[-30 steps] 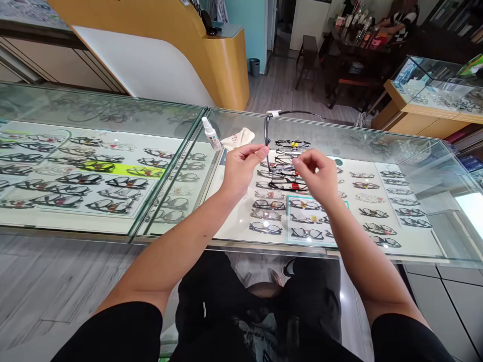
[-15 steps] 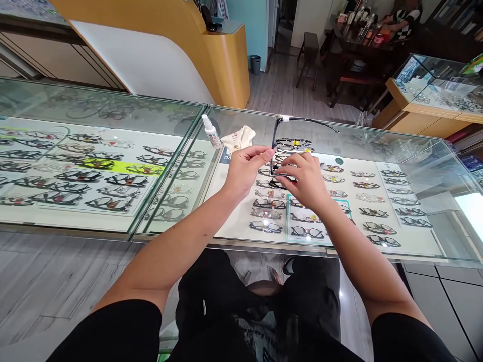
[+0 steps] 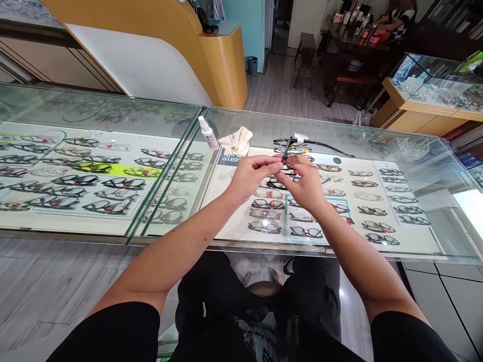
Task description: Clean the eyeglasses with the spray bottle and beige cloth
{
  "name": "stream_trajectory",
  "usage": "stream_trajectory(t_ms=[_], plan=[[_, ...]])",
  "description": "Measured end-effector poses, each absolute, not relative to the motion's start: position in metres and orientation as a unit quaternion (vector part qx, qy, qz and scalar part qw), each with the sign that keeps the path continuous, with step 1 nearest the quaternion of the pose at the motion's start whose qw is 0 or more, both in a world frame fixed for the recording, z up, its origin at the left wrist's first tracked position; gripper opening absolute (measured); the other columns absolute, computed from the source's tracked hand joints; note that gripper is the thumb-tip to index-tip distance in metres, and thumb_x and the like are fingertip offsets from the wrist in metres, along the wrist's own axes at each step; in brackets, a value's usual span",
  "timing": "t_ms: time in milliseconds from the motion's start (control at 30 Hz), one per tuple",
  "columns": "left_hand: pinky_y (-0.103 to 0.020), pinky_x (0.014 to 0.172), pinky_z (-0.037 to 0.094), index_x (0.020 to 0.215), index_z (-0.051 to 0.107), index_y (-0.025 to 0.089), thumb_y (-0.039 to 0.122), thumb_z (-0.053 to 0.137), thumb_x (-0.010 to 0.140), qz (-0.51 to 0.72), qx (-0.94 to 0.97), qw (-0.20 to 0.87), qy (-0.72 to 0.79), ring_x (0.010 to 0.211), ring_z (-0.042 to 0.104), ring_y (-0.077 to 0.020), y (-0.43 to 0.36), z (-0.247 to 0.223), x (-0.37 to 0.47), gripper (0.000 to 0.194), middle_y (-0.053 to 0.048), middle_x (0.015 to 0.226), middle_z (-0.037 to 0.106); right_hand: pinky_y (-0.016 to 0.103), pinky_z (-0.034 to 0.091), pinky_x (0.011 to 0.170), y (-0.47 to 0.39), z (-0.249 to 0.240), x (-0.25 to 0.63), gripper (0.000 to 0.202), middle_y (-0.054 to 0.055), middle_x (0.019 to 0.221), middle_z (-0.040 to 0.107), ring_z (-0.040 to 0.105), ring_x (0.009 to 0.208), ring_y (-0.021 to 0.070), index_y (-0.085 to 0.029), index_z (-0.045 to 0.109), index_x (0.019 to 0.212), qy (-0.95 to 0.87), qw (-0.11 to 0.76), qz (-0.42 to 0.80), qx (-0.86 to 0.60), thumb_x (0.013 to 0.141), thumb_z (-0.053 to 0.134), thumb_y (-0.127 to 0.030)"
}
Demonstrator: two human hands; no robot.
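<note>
A pair of black eyeglasses (image 3: 288, 149) is held above the glass counter, one long temple stretching out to the right and a small white tag hanging near its hinge. My left hand (image 3: 249, 180) pinches the near part of the frame between thumb and fingers. From the other side my right hand (image 3: 305, 182) also grips it, fingertips meeting those of the left. The fingers cover much of the frame, including its nearer end. Left of the glasses, on the counter top, stand a white spray bottle (image 3: 208, 133) and a crumpled cream cloth (image 3: 238, 140).
Beneath the counter's glass top (image 3: 241, 114) lie rows of eyeglasses (image 3: 264, 227), and more fill the case to the left. Beyond are a curved wooden desk (image 3: 226, 65), a grey bin (image 3: 252, 65), a dark stool (image 3: 306, 53) and a person (image 3: 396, 22) at a table.
The eyeglasses have turned and tilted, their upper end dropping and shifting right. My right hand's fingers have closed in on the frame against the left hand. The view has shifted slightly.
</note>
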State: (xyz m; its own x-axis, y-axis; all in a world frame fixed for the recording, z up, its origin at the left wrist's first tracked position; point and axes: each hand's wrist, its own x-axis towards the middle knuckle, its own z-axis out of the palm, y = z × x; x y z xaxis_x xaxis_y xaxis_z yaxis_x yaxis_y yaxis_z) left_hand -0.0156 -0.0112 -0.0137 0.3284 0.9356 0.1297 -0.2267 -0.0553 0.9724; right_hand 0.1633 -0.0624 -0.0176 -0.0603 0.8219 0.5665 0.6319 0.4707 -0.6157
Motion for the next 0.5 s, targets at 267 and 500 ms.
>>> stream_trajectory(t_ms=[267, 500], plan=[[-0.040, 0.095, 0.055, 0.112, 0.084, 0.026, 0.042, 0.091, 0.088, 0.614, 0.582, 0.308, 0.434, 0.108, 0.067, -0.0274, 0.017, 0.003, -0.048, 0.030, -0.007, 0.105, 0.072, 0.053, 0.055, 0.107, -0.062, -0.009, 0.171, 0.032, 0.010, 0.125, 0.085, 0.071, 0.115, 0.0343, -0.028, 0.083, 0.121, -0.707, 0.448, 0.108, -0.537, 0.107, 0.064, -0.050], [-0.046, 0.119, 0.044, 0.144, 0.058, 0.029, 0.034, 0.093, 0.085, 0.653, 0.496, 0.187, 0.540, 0.142, 0.052, -0.0328, 0.099, -0.032, -0.104, 0.069, -0.013, 0.145, 0.058, 0.051, 0.052, 0.108, -0.056, -0.010, 0.178, 0.038, 0.010, 0.120, 0.084, 0.074, 0.111, 0.0327, -0.028, 0.080, 0.120, -0.708, 0.459, 0.084, -0.530, 0.112, 0.053, -0.054]])
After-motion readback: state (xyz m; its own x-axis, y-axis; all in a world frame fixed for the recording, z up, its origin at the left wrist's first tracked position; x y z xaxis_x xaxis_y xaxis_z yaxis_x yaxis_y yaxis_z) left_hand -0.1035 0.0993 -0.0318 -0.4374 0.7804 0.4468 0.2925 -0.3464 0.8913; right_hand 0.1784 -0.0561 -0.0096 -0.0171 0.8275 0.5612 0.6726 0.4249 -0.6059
